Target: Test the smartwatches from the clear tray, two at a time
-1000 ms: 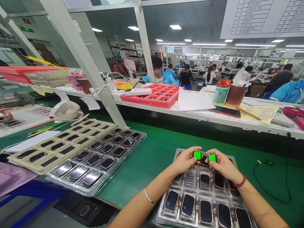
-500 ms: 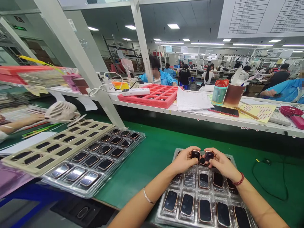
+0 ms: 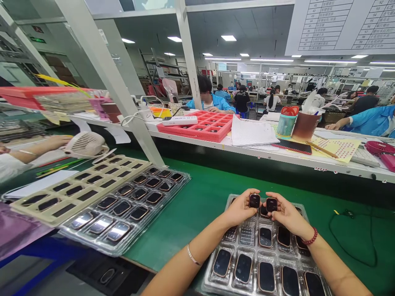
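My left hand (image 3: 240,210) is closed on a strapless smartwatch (image 3: 254,200), its dark screen facing me with a small light mark. Another square smartwatch (image 3: 271,204) is pinched between the thumb and fingers of my right hand (image 3: 289,214), side by side with the first. Both are held over the far part of a clear plastic tray (image 3: 210,276). Rows of gold-rimmed smartwatches, such as one watch (image 3: 266,277), lie face up in its pockets. One pocket (image 3: 247,233) in the second row has no watch in it. My hands partly hide the far row.
To the left lie another clear tray of watches (image 3: 119,250) and a beige tray (image 3: 103,187). A small fan (image 3: 84,144) stands behind them, near a co-worker's hand (image 3: 58,142). A shelf (image 3: 240,152) carries a red foam tray (image 3: 197,130), papers and cups. A black cable (image 3: 335,240) lies right.
Both watches stay in my hands, and light marks now show more clearly on their screens. The view has shifted slightly. The left co-worker's hand has moved toward the fan.
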